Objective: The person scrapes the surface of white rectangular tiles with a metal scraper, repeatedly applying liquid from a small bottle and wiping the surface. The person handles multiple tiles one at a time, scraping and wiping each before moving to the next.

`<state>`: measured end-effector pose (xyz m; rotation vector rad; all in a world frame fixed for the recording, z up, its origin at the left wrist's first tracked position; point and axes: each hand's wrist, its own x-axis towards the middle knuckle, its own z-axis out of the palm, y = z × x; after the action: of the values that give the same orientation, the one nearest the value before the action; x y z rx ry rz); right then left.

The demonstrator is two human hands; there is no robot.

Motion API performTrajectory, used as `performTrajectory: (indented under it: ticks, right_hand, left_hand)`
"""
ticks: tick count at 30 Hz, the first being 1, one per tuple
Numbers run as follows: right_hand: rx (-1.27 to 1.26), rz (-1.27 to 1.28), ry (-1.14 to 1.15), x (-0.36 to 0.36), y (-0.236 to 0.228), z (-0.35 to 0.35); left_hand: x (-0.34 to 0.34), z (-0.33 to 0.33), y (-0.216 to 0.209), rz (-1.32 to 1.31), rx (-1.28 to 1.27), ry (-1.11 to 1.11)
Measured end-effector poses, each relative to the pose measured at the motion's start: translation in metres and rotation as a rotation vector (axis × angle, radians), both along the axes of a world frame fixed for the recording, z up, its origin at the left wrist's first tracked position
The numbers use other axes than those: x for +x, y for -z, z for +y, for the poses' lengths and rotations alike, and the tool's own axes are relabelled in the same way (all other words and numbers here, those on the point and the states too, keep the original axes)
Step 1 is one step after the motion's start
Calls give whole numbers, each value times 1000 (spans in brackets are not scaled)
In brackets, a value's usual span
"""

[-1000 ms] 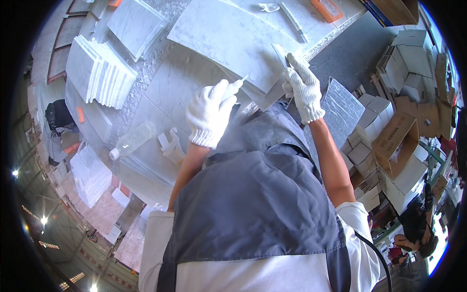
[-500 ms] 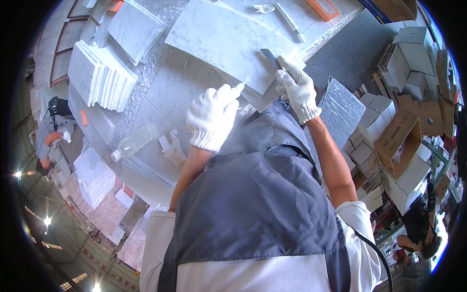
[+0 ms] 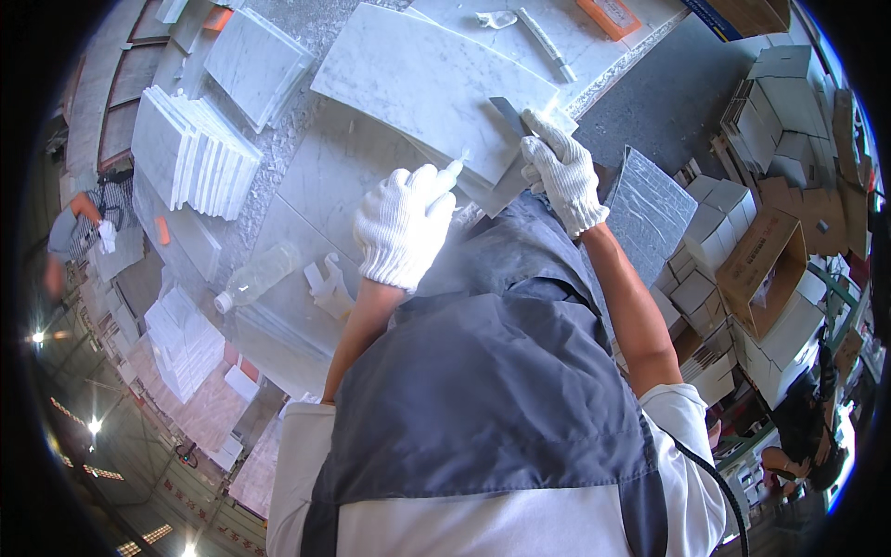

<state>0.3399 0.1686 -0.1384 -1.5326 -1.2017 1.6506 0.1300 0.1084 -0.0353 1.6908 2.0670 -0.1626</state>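
Observation:
My left hand (image 3: 401, 227), in a white knit glove, is closed around a small pale squeeze tube (image 3: 451, 174). The tube's narrow tip points up at the near edge of a grey-veined white marble slab (image 3: 432, 79). My right hand (image 3: 566, 181), gloved the same way, grips a flat metal scraper blade (image 3: 507, 113); its handle is hidden in the fingers. The blade lies over the slab's right part, though I cannot tell if it touches. More slab edges show beneath the top one, close to both hands.
Marble tiles (image 3: 200, 153) stand stacked at the left. A clear plastic bottle (image 3: 255, 276) lies near a loose white glove (image 3: 329, 286). A white tube (image 3: 546, 45) and an orange box (image 3: 610, 17) lie at the back. Cartons (image 3: 763, 269) crowd the right. A co-worker (image 3: 88, 218) is at far left.
The view has shifted slightly. Both hands keep their grips and nearly the same places. At far left, the co-worker has moved a little, arm and body.

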Motion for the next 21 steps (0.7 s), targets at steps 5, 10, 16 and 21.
performTrajectory:
  ticks: [5, 10, 16, 21]
  right_hand:
    - [-33, 20, 14, -1, -6, 0]
    - [-11, 0, 11, -1, -6, 0]
    - [-7, -5, 1, 0, 0, 1]
    - [11, -26, -8, 1, 1, 0]
  left_hand:
    - [0, 1, 0, 9, -41, -24]
    - [1, 2, -2, 16, -26, -12]
    - [3, 4, -6, -6, -14, 24]
    - [3, 3, -5, -8, 6, 31]
